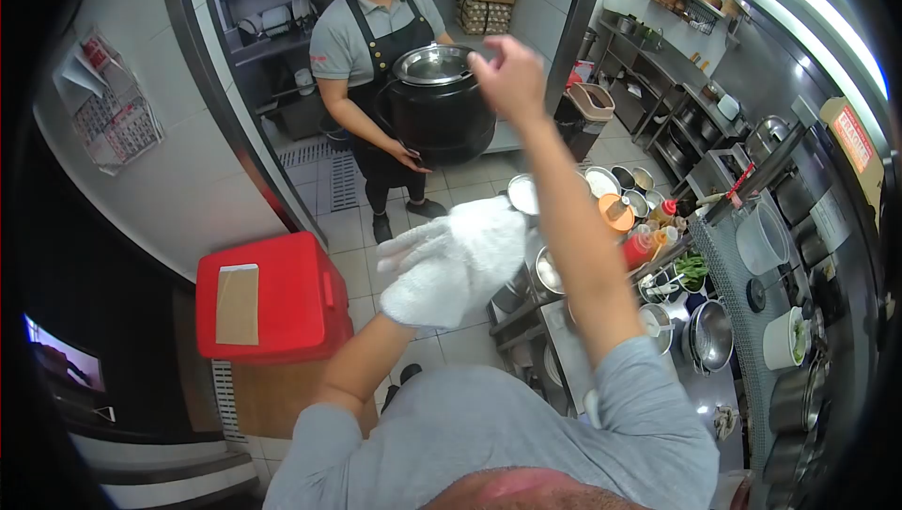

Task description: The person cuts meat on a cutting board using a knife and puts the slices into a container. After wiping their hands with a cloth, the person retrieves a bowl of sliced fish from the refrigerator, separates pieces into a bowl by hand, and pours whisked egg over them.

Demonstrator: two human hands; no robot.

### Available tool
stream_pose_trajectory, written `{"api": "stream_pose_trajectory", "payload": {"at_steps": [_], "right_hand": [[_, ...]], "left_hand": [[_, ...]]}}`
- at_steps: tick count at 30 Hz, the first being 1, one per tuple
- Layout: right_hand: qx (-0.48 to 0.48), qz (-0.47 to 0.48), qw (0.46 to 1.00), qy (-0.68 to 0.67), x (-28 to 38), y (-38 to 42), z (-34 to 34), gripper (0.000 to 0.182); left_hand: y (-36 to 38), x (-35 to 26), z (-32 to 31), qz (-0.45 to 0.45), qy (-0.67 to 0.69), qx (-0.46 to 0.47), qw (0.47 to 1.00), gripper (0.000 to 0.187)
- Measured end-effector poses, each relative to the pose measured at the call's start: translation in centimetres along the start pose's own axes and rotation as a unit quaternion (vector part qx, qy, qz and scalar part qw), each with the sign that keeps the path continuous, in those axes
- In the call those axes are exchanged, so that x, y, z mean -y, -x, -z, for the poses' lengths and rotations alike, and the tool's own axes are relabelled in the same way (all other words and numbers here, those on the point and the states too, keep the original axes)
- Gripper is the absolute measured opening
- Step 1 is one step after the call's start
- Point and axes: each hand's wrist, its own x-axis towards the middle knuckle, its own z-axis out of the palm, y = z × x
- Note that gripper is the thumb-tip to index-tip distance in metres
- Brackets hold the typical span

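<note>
Wearing white glove (pixel 484 237), left hand (pixel 427 270) is spreading fingers | right hand (pixel 515 82) is hovering open | likely soft, cuff (pixel 409 305) offering grip

Red box (pixel 291 275) w/ cardboard (pixel 238 308) on lid, lower L of L hand (pixel 456 261); wall calendar (pixel 120 110) well apart, upper L. Red btls (pixel 639 248) & leafy greens (pixel 692 270) R of it. Waste bin (pixel 591 102) R of R hand (pixel 513 79).

Pale tiled floor (pixel 451 355) between white walls (pixel 202 148) and a long steel-shelved kitchen (pixel 695 125) under bright strip lighting (pixel 817 12).
</note>
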Motion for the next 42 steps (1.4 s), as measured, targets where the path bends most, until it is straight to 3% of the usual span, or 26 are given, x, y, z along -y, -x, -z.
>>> {"api": "stream_pose_trajectory", "payload": {"at_steps": [2,3,5,6,8,9,10,12,13,16,19,20,22,26,29,30,32,34,35,37,39,40,41,42], "right_hand": [[-0.146,0.021,0.974,-0.171,1.6,6.4,-1.8,0.020],[-0.140,-0.044,0.960,-0.238,2.7,9.5,-1.8,0.017],[-0.177,-0.054,0.949,-0.253,3.2,14.5,-2.0,0.011],[-0.146,-0.076,0.943,-0.288,3.6,16.8,-1.2,0.010],[-0.015,-0.001,0.961,-0.277,3.8,20.6,0.8,0.013],[0.013,0.105,0.968,-0.229,3.5,21.6,2.3,0.017],[0.065,0.065,0.968,-0.235,3.8,23.0,3.9,0.026],[0.192,-0.148,0.934,-0.262,0.7,29.0,5.5,0.038],[0.253,-0.249,0.895,-0.269,-0.9,31.1,5.5,0.045],[0.223,-0.444,0.692,-0.524,-3.4,33.9,5.3,0.062],[0.121,-0.443,0.355,-0.814,-1.5,30.6,6.4,0.074],[0.059,-0.469,0.371,-0.799,-1.7,29.4,5.5,0.068],[0.047,-0.424,0.407,-0.808,-3.4,29.2,5.8,0.056],[0.166,-0.441,0.544,-0.694,-5.9,29.8,6.6,0.038],[0.104,-0.402,0.630,-0.656,-4.8,28.5,7.5,0.028],[0.094,-0.391,0.676,-0.618,-5.1,28.4,7.4,0.026],[0.110,-0.397,0.726,-0.551,-6.4,29.2,6.9,0.025],[0.146,-0.379,0.776,-0.482,-5.7,28.9,7.0,0.022],[0.210,-0.356,0.776,-0.477,-4.7,28.3,7.2,0.023],[0.280,-0.380,0.723,-0.503,-2.9,28.2,5.7,0.026],[0.313,-0.371,0.724,-0.489,-1.0,28.5,4.6,0.029],[0.332,-0.366,0.725,-0.480,-0.3,28.3,4.4,0.031],[0.360,-0.327,0.741,-0.462,0.6,28.0,4.4,0.032],[0.387,-0.289,0.755,-0.443,1.5,27.7,4.7,0.034]], "left_hand": [[-1.5,1.0,0.3,-0.008,0.015,0.044,0.999,0.063],[-2.3,1.1,0.3,-0.011,0.021,0.062,0.998,0.065],[-3.7,0.7,0.2,-0.016,0.024,0.086,0.996,0.068],[-4.2,0.6,0.1,-0.014,0.019,0.094,0.995,0.069],[-4.4,0.1,-0.1,-0.005,0.019,0.096,0.995,0.072],[-3.7,-0.9,-0.1,-0.001,0.018,0.093,0.996,0.074],[-3.2,-1.6,-0.3,-0.004,0.015,0.090,0.996,0.075],[-2.2,-3.8,-1.1,-0.044,0.006,0.058,0.997,0.083],[-1.8,-4.7,-1.2,-0.068,0.006,0.055,0.996,0.078],[-0.9,-4.3,0.2,-0.076,-0.018,0.041,0.996,0.068],[-0.8,0.4,1.5,-0.058,-0.041,0.040,0.997,0.060],[-1.0,2.1,1.8,-0.049,-0.043,0.044,0.997,0.057],[-1.2,4.5,2.1,-0.029,-0.056,0.056,0.996,0.052],[-1.1,5.3,3.8,0.039,-0.062,0.071,0.995,0.044],[0.3,3.5,8.6,0.143,-0.002,0.008,0.990,0.040],[1.5,2.1,9.7,0.159,-0.040,-0.046,0.985,0.039],[4.0,-1.0,10.5,0.169,-0.177,-0.143,0.959,0.043],[4.8,-1.2,13.3,0.058,-0.224,-0.151,0.961,0.033],[2.7,-2.8,13.6,0.025,-0.361,-0.117,0.925,0.030],[-0.4,-6.2,13.8,-0.038,-0.596,-0.066,0.799,0.025],[-4.5,-11.5,4.3,-0.160,-0.769,-0.002,0.618,0.018],[-7.3,-14.5,1.3,-0.196,-0.800,0.057,0.565,0.017],[-9.6,-16.5,-3.1,-0.242,-0.788,0.058,0.563,0.019],[-12.2,-18.7,-6.8,-0.298,-0.819,0.050,0.488,0.024]]}}
